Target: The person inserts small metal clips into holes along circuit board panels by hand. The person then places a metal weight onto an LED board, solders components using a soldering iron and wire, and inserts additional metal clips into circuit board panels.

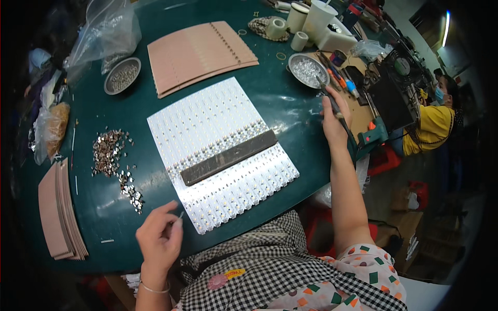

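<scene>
My right hand grips a dark pen-shaped tool, its tip at a metal bowl of small shiny transparent pieces. Near the panel's lower left corner, my left hand is closed in a pinch. A tiny pale sliver shows at its fingertips, too small to name. Between the hands lies a white panel of narrow circuit-board strips, dotted with small parts. Across it rests a dark flat bar. Left of the panel are a loose pile of small metal pieces and a smaller cluster.
Pinkish-brown board sheets lie in a far stack and a left stack. Another metal bowl stands near plastic bags. Hand tools, a green-handled tool and tape rolls sit right. A person in yellow sits beyond.
</scene>
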`<move>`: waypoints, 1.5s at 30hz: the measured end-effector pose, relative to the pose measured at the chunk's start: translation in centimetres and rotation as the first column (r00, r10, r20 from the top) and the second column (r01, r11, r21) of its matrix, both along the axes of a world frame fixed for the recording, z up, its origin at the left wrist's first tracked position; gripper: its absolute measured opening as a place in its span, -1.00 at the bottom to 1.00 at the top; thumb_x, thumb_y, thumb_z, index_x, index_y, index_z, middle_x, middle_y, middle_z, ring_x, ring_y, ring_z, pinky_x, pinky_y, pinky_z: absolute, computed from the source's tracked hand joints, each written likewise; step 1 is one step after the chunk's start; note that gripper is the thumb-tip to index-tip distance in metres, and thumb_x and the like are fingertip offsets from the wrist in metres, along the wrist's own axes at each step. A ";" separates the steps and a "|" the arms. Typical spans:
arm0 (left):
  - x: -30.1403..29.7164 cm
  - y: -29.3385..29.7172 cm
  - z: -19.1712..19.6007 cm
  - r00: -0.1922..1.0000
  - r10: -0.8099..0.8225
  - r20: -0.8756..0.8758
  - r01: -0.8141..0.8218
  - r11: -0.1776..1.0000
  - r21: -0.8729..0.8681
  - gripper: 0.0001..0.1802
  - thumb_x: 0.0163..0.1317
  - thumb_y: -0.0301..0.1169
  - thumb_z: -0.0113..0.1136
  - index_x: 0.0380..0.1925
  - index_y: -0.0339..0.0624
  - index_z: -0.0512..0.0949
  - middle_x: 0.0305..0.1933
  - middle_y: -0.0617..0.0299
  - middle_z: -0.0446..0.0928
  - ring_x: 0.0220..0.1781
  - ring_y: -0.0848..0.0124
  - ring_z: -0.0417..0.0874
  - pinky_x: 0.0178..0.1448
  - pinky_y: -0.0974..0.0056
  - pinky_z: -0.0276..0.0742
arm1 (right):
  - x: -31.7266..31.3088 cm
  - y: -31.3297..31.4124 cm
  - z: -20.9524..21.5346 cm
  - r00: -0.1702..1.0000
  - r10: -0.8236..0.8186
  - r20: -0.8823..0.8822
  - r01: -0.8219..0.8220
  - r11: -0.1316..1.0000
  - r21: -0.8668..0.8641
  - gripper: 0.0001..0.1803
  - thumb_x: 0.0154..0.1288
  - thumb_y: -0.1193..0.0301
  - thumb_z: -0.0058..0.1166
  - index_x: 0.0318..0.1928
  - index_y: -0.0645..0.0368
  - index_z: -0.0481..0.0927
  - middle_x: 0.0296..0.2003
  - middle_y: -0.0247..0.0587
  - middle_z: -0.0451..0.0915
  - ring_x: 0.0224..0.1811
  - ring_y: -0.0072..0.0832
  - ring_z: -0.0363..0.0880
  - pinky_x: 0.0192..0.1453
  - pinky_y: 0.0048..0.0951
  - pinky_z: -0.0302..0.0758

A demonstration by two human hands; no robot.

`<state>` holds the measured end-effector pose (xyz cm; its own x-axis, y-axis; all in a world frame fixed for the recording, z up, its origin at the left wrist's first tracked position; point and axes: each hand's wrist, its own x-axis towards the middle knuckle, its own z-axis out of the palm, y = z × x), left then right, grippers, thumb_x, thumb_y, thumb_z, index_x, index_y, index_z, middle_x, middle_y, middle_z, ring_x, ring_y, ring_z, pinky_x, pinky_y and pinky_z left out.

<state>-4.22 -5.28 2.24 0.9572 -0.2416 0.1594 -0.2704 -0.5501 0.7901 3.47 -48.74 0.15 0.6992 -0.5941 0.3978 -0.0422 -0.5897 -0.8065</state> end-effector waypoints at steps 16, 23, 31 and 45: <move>-10.0 28.0 4.5 0.428 0.832 0.352 -0.696 0.054 0.716 -0.70 0.11 -0.40 0.37 -0.13 -0.21 0.63 -0.14 -0.02 0.67 -0.07 -0.05 0.67 0.00 -0.02 0.57 | 5.0 -9.8 -5.1 0.837 -0.027 0.547 -0.545 -0.133 0.828 -0.53 0.51 0.32 -0.07 0.28 0.39 0.38 0.09 0.10 0.58 -0.03 -0.19 0.67 -0.21 -0.39 0.62; -5.3 20.1 4.4 0.680 0.589 0.436 -0.733 0.559 0.388 -0.52 0.03 -0.53 0.36 0.03 -0.22 0.58 0.02 0.06 0.63 0.01 0.14 0.65 0.10 0.16 0.56 | 3.0 -8.0 -4.8 0.933 0.031 0.358 -0.359 0.036 0.933 -0.71 0.47 0.39 -0.03 0.06 0.35 0.47 -0.02 -0.11 0.63 -0.16 -0.43 0.65 -0.28 -0.50 0.59; 2.8 1.4 -0.3 0.993 0.054 -0.101 -0.070 0.985 -0.160 -0.30 0.19 -0.42 0.35 0.34 -0.17 0.32 0.34 0.02 0.35 0.21 0.22 0.50 0.16 0.21 0.55 | -0.7 3.7 -0.8 0.892 0.451 -0.020 -0.297 0.620 0.727 -0.67 0.30 0.49 0.19 0.07 0.25 0.60 -0.19 -0.32 0.63 -0.23 -0.58 0.58 -0.29 -0.54 0.48; 3.6 -2.0 -2.6 0.982 0.077 -0.175 -0.076 0.997 0.011 -0.22 0.12 -0.43 0.43 0.35 -0.24 0.32 0.21 0.00 0.47 0.12 0.29 0.52 0.14 0.24 0.50 | -0.9 14.4 1.1 0.628 0.692 -0.357 -0.760 0.446 -0.473 -0.58 -0.05 0.32 0.43 -0.13 0.12 0.66 -0.15 -0.20 0.57 -0.01 -0.18 0.48 0.11 -0.16 0.37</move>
